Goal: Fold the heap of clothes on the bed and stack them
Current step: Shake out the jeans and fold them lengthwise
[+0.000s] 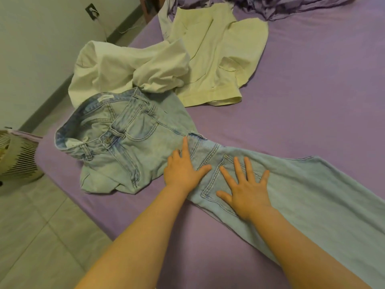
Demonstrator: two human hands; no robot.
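Both hands, left point(183, 172) and right point(246, 190), fingers spread flat on faded, stitched denim jeans point(133, 138) atop smooth purple sheet point(291, 101)

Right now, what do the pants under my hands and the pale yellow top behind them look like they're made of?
The jeans look like light-wash cotton denim: faded blue, contrast stitching, rivets, a metal button and a matte surface. The pale yellow top looks like a soft woven or knit cotton, matte, with a stitched hem; its exact fabric is unclear from here.
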